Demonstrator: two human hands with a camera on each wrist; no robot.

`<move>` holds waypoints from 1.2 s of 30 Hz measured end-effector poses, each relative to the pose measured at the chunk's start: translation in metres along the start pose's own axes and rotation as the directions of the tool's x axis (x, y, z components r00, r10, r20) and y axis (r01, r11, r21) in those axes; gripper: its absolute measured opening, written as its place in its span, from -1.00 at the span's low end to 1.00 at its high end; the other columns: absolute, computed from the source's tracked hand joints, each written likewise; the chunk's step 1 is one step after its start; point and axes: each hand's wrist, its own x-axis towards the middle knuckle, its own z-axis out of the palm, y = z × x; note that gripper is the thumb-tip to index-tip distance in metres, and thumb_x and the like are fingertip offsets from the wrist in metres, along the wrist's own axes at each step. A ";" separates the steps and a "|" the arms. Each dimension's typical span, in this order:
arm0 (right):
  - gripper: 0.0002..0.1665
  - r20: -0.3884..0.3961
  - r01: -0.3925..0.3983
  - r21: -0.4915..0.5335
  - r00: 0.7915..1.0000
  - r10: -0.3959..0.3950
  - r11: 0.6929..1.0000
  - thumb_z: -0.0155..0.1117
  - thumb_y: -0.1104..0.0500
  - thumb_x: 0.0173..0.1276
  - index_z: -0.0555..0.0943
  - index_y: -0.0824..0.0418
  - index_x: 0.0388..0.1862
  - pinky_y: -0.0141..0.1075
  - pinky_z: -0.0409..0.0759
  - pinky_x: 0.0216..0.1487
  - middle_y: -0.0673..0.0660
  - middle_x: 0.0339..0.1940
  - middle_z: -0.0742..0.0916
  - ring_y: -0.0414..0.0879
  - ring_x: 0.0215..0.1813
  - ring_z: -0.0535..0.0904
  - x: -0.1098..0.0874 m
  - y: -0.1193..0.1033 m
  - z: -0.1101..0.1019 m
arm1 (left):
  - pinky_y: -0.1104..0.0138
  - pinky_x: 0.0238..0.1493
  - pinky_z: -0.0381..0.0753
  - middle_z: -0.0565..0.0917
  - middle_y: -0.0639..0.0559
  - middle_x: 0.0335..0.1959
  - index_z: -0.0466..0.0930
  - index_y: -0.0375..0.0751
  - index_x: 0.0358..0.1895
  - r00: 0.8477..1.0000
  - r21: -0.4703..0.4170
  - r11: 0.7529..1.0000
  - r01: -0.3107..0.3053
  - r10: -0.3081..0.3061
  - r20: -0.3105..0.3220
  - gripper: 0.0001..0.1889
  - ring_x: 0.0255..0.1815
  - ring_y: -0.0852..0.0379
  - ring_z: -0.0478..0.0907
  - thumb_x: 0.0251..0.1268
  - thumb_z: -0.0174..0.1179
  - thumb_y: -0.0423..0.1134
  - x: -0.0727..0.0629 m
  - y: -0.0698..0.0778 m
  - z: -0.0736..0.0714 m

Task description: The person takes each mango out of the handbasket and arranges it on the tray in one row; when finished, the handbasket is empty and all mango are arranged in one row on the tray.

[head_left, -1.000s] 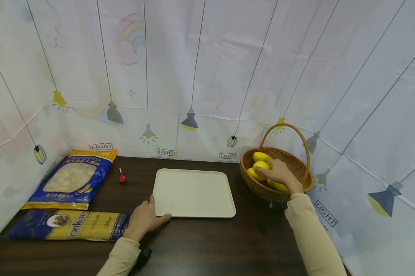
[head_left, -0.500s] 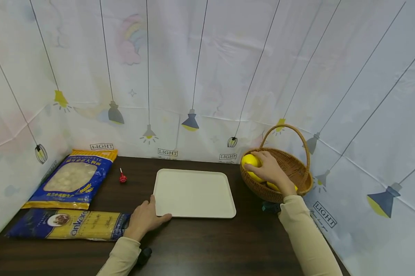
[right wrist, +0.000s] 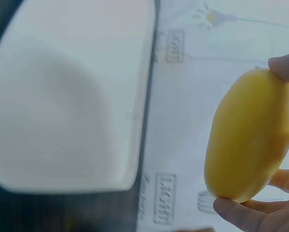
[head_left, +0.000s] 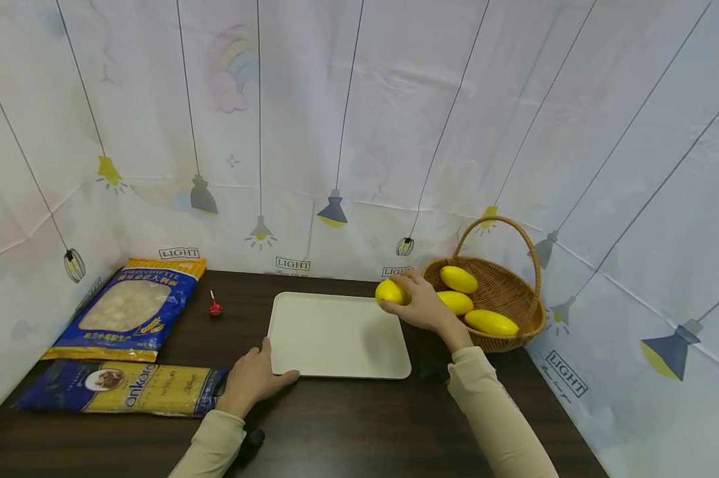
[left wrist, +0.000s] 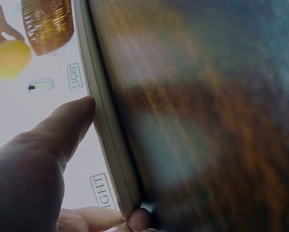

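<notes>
My right hand [head_left: 421, 305] grips a smooth, oval yellow mango [right wrist: 248, 135] between thumb and fingertips. In the head view this mango is held up at the far right corner of the cream tray [head_left: 335, 342], and its shadow falls on the tray. My left hand [head_left: 254, 378] rests at the tray's near left corner, thumb along the front edge and fingers at the left side. The left wrist view shows the thumb tip [left wrist: 89, 104] against the rim. More mangoes [head_left: 492, 322] lie in the wicker basket [head_left: 514, 292] on the right.
On the left lie a blue bag of orecchiette pasta [head_left: 126, 309] and a long pack of spaghetti [head_left: 138, 388]. A red lollipop [head_left: 215, 307] is behind them, left of the tray. A printed curtain [head_left: 359, 133] closes off the back and sides of the dark table [head_left: 347, 431].
My right hand has lifted the mango out of the basket and carried it left to the tray's far right corner. The left hand has stayed at the tray.
</notes>
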 end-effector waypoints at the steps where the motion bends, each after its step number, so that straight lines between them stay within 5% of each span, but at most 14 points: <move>1: -0.15 0.006 0.006 0.000 1.000 -0.006 1.000 0.27 -0.24 0.33 0.38 0.10 0.50 0.11 0.55 0.22 0.25 0.48 0.41 0.26 0.36 0.44 0.002 -0.002 0.005 | -0.13 0.08 0.60 0.55 -0.49 0.20 0.17 -0.54 0.48 1.000 0.000 1.000 -0.001 0.001 -0.001 0.13 0.09 -0.37 0.59 0.11 0.33 0.32 0.000 0.000 0.000; 21: -0.17 0.115 0.071 0.046 0.991 -0.076 0.996 0.34 -0.26 0.22 0.49 0.06 0.42 0.08 0.52 0.34 0.22 0.51 0.42 0.21 0.39 0.47 0.032 -0.032 0.090 | -0.11 0.12 0.60 0.55 -0.49 0.20 0.19 -0.54 0.47 1.000 -0.011 1.000 0.009 -0.009 -0.009 0.11 0.10 -0.34 0.60 0.11 0.34 0.32 0.000 -0.002 0.002; 36: -0.18 0.184 0.197 0.045 0.962 -0.202 0.979 0.34 -0.23 0.28 0.48 0.10 0.44 0.14 0.37 0.48 0.26 0.53 0.41 0.27 0.50 0.36 0.058 -0.053 0.122 | -0.13 0.08 0.61 0.56 -0.49 0.19 0.20 -0.51 0.48 1.000 -0.019 1.000 0.019 -0.019 -0.002 0.11 0.08 -0.34 0.61 0.10 0.33 0.33 0.001 -0.002 0.001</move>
